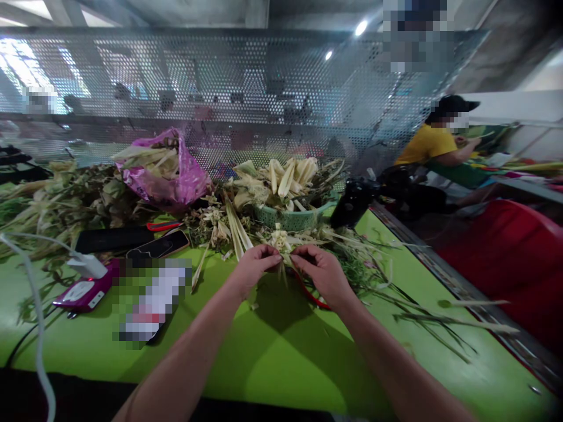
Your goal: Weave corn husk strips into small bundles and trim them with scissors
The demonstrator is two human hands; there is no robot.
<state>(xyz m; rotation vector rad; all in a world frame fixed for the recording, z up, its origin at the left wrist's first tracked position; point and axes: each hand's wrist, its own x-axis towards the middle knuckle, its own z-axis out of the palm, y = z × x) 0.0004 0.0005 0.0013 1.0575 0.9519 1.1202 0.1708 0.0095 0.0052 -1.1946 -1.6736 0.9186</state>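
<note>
A small pale weaving of dried leaf strips (280, 239) stands between my two hands, its loose ends hanging below. My left hand (257, 264) pinches it from the left with thumb and forefinger. From the right, my right hand (320, 268) grips it with thumb and fingers pressed together. What exactly lies between the fingertips is too small to make out fully. Behind it a green basket (288, 220) bears pale folded leaf strips (288, 177). Partly hidden by my right hand, a red-handled tool (310, 291) lies on the green table (264, 357).
A pink plastic bag (189, 176) of leaves and heaped dry stalks (92, 193) fill the back left. Phones (162, 243), a purple power bank (88, 287) and a white cable (39, 328) lie left. A black bottle (352, 202) stands right. Another person (433, 140) sits beyond.
</note>
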